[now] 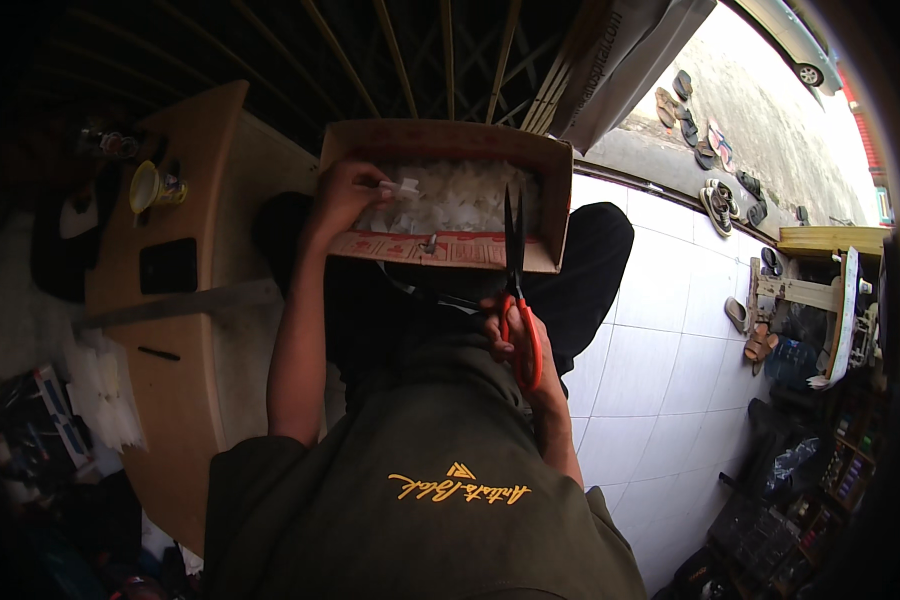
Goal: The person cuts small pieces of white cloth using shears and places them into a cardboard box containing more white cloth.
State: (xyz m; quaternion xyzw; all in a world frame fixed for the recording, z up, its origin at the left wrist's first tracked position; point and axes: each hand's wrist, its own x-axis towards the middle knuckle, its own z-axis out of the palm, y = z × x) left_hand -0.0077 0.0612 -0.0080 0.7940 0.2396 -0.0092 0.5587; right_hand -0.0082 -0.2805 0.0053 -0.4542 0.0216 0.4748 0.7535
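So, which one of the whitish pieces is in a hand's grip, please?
The bright white piece near the left end of the cardboard box, pinched by the left hand; the other pieces lie heaped inside.

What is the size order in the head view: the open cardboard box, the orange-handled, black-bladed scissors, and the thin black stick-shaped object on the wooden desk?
1. Cardboard box, by far
2. Scissors, long but narrow
3. Black stick-shaped object

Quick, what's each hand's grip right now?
Left hand: pinched closed, holding a small white piece.
Right hand: closed, holding orange-handled scissors.
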